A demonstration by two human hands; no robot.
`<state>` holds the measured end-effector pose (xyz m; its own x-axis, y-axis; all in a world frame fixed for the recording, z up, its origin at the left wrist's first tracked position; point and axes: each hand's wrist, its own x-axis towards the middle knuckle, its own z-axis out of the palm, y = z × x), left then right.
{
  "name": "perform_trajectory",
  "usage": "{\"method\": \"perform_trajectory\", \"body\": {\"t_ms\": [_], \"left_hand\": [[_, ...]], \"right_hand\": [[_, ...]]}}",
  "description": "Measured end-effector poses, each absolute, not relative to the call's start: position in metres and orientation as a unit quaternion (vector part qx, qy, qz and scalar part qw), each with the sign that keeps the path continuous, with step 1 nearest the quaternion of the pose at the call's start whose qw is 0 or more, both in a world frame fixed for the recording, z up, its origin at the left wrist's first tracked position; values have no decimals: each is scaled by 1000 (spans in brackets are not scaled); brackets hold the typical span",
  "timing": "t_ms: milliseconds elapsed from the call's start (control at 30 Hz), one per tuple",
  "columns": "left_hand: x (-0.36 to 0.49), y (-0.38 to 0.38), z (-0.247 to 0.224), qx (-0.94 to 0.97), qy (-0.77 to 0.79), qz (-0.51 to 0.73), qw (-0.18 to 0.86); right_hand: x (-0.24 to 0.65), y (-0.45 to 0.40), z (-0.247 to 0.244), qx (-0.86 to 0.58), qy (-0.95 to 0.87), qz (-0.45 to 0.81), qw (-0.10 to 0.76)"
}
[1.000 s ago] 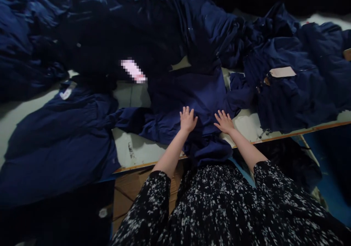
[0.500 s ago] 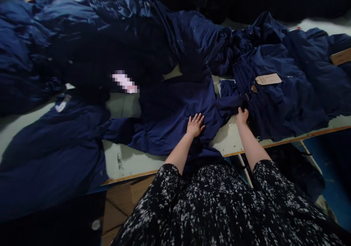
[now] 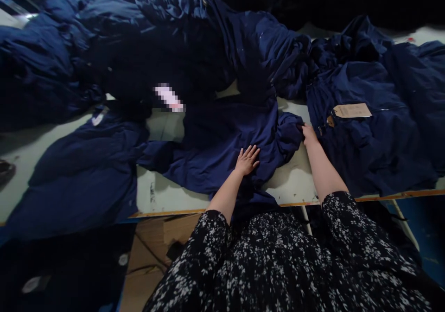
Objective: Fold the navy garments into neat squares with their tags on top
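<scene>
A navy garment [image 3: 215,149] lies spread on the pale table [image 3: 292,182] in front of me, with part of it drooping over the front edge. My left hand [image 3: 247,160] rests flat on its middle, fingers spread. Pinched in my right hand [image 3: 308,133] is the garment's right-hand end, which looks like a sleeve and is bunched up. My right fingertips are partly hidden by the cloth.
Large heaps of navy garments [image 3: 139,38] fill the back. A flat garment [image 3: 90,173] lies at the left. On the right-hand stack [image 3: 368,149] sits a tan cardboard tag [image 3: 352,111]. Below the table edge stands a cardboard box [image 3: 149,251].
My right hand has drawn the sleeve-like end slightly upward, and that end is now more bunched. My left hand stays flat on the garment. The camera view has turned a little.
</scene>
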<state>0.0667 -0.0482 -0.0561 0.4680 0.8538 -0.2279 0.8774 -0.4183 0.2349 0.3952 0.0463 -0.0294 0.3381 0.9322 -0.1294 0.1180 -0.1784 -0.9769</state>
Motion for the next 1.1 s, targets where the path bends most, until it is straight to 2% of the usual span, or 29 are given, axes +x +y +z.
{"method": "perform_trajectory", "body": {"t_ms": [100,267,367,500,600,700,767,867,1000,1100], "left_hand": [[67,-48,-57,839,518,-40,164],[68,-47,-54,836,518,-44,175],[72,-46,-48,834,514,-51,191],[85,-52,-36,821,539,-15,186],[98,-65,-30,813,549,56,185],[110,-77,-29,835,503,105,197],[114,-79,-31,845,487,96,201],[117,-72,-39,796,557,60,230],[117,-62,-45,724,615,81,304],[116,-65,-43,744,587,72,311]], "right_hand": [[404,54,-14,-695,-397,325,503],[413,53,20,-733,-518,58,437],[405,50,35,-696,-608,22,381],[393,36,32,-638,-674,81,362],[387,1,12,-679,-608,156,381],[373,-45,-11,-711,-530,289,361],[359,-71,-23,-701,-495,381,344],[334,-90,-32,-676,-464,466,334],[305,-86,-32,-699,-452,474,289],[287,-75,-31,-764,-477,379,213]]}}
